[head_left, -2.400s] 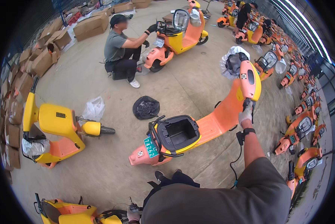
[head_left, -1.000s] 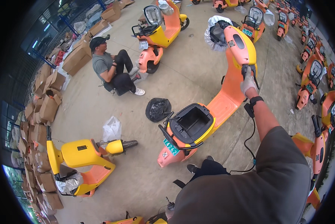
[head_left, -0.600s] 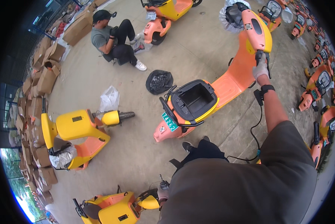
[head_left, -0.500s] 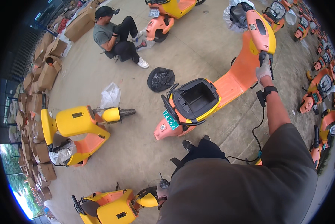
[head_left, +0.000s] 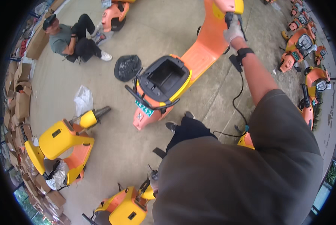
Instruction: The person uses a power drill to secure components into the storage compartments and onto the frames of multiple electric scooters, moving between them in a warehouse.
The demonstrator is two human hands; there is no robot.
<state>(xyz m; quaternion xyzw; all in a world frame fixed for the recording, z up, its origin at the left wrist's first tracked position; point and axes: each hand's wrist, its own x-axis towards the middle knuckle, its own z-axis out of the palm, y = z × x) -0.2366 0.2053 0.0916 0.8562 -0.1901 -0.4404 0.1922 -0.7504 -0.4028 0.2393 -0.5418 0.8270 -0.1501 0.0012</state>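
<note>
Cardboard boxes (head_left: 22, 98) line the far left edge, and beside them a yellow-and-orange scooter body (head_left: 61, 144) lies tipped on the concrete floor (head_left: 111, 150). Further right a seated person (head_left: 71, 37) works near a black bag (head_left: 127, 67). The left hand (head_left: 153, 181) shows only as a sliver by the torso at the handlebar of a second yellow scooter (head_left: 126, 204); whether it grips cannot be told. In the middle stands the orange scooter with its seat removed (head_left: 175, 80), its black open compartment facing up and a green plate at the tail. The gloved right hand (head_left: 233, 30) is closed around that scooter's handlebar grip (head_left: 228, 17). A black cable (head_left: 239, 90) hangs from the wrist (slack, trailing to the floor). It could snag the frame, and the held scooter might tip if the grip slips.
</note>
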